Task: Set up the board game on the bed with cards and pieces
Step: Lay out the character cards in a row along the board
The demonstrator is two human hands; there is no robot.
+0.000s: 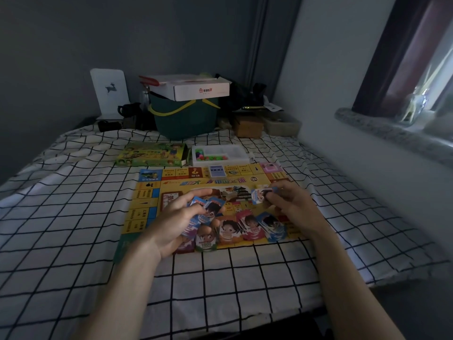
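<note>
The bed [73, 217] fills the lower frame under a white sheet with a black grid. At its far end, top centre, a green bin [186, 119] carries a white carton [196, 88]. The yellow board [215, 182] lies flat on the sheet at mid-frame. Just past its far edge lie the green game box [150, 154], to the left, and a white tray [220, 154] of small coloured pieces, to the right. A blue deck [217, 171] sits on the board's far edge. Along the board's near edge, stacks of play money [245, 227] lie side by side in a row. The left hand [176, 219], left of centre, has its grip curled around a fan of bills [208, 204] above that row. The right hand [291, 204], right of centre, pinches what looks like a single bill [259, 196] over the board's middle, though blur hides its print.
</note>
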